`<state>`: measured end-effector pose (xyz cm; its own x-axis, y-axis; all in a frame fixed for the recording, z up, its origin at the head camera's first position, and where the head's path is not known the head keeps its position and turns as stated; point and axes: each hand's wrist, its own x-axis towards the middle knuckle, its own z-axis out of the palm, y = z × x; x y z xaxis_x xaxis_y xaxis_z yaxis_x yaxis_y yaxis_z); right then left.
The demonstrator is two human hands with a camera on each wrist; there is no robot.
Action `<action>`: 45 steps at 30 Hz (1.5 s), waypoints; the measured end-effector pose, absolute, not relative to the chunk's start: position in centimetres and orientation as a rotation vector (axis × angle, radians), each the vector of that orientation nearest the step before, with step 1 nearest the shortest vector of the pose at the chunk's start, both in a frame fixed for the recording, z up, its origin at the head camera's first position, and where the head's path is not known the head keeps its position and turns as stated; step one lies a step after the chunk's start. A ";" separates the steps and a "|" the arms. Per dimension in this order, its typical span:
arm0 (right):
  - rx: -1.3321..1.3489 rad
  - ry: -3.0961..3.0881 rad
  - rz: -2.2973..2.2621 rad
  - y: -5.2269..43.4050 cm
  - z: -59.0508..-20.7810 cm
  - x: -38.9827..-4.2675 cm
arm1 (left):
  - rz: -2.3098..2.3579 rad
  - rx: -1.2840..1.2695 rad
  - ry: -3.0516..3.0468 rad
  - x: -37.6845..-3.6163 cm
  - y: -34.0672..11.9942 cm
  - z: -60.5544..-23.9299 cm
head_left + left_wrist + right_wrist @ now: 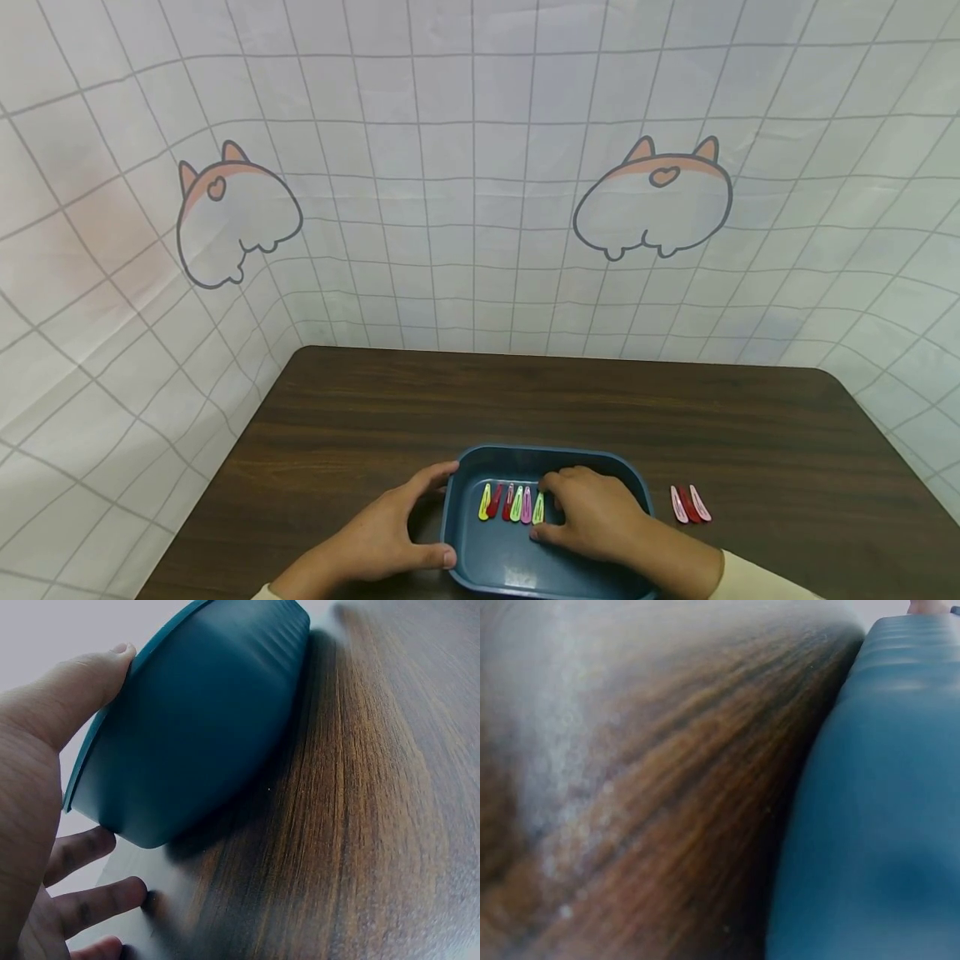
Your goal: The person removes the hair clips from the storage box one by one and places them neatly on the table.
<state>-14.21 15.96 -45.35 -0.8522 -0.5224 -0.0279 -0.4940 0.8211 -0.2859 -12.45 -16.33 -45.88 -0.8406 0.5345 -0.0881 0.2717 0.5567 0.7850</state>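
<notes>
Six clips in the tray: a row of hair clips [512,502] lies on the floor of the blue tray [480,575], towards its far side, yellow, red, green and pink side by side.
Tray: it sits on the brown table [525,408] at the near edge, right in front of me; every place below is told from it.
My left hand: my left hand [390,533] grips the tray's left wall, thumb [82,686] over the rim, the other fingers [79,851] spread on the table beside and under the wall.
My right hand: my right hand [592,512] is inside the tray, at its right half, fingers curled down with the tips at the right end of the row; whether I have a clip pinched I cannot tell, my knuckles hide it.
Spare clips: three more clips [690,504], pink and red, lie on the table just right of the tray, apart from its wall.
How the clips should handle: I judge them light, thin, stiff and rather slick, lying flat, so hard to lift from above; best pinched by the long edges or tipped up at the narrow end.
How the tray should handle: smooth plastic, light, likely to slide unless I hold it.
Behind: a gridded cloth [480,167] with cartoon animals hangs beyond the tray's far side.
</notes>
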 end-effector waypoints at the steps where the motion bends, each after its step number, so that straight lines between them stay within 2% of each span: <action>1: -0.810 2.900 -0.407 15.9 -45.4 -14.2 | 1.168 0.663 2.479 -12.5 -16.3 -45.9; 21: -0.787 2.886 -0.438 16.0 -45.2 -14.3 | 1.163 0.651 2.481 -12.4 -16.2 -45.8; 45: -0.779 2.960 -0.483 18.1 -42.2 -13.7 | 1.172 0.651 2.470 -12.4 -16.1 -45.7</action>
